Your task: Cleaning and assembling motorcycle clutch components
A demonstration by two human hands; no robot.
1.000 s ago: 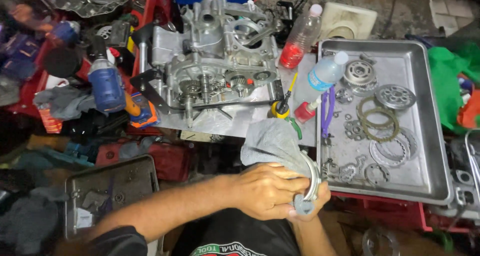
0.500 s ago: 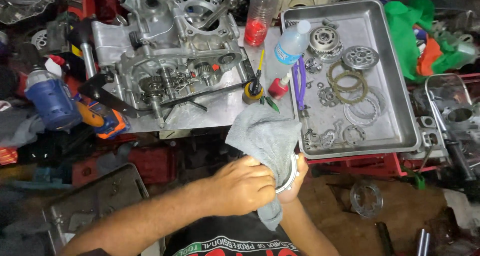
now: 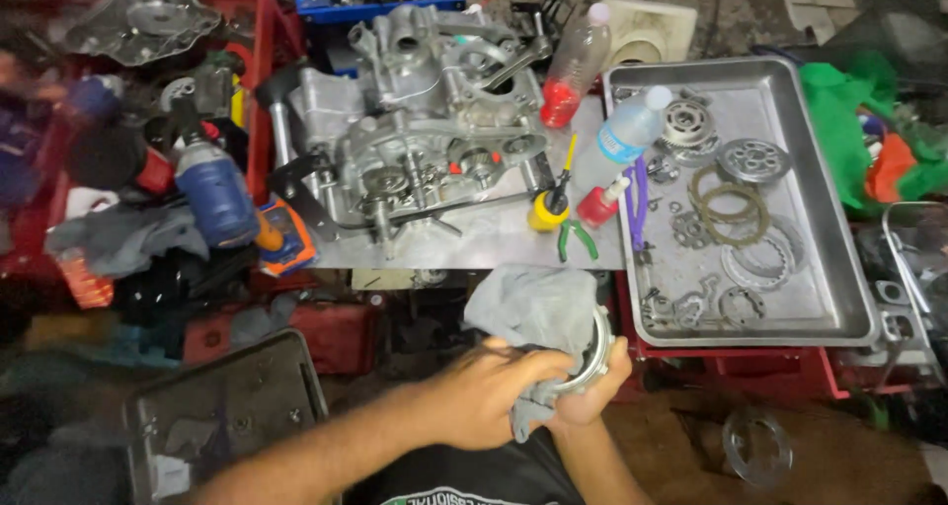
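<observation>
My left hand [image 3: 489,391] presses a grey rag [image 3: 533,312] against a round metal ring part [image 3: 592,359]. My right hand [image 3: 595,394] cups that ring from below and behind, mostly hidden by the rag and the left hand. Both hands are held close to my body, below the front edge of the work surface. Behind them an opened engine case [image 3: 420,150] with exposed gears lies on the bench.
A steel tray [image 3: 834,298] at the right holds clutch plates, rings and small parts. A yellow-handled screwdriver [image 3: 553,204], green pliers [image 3: 578,238], a clear bottle [image 3: 622,135] and a bottle with red liquid [image 3: 571,66] lie between. A blue can [image 3: 215,194] and red crates stand at the left.
The view shifted left and back, then steadied. My hands stay together on the ring; the rag has bunched up higher over the ring as the left hand rubs.
</observation>
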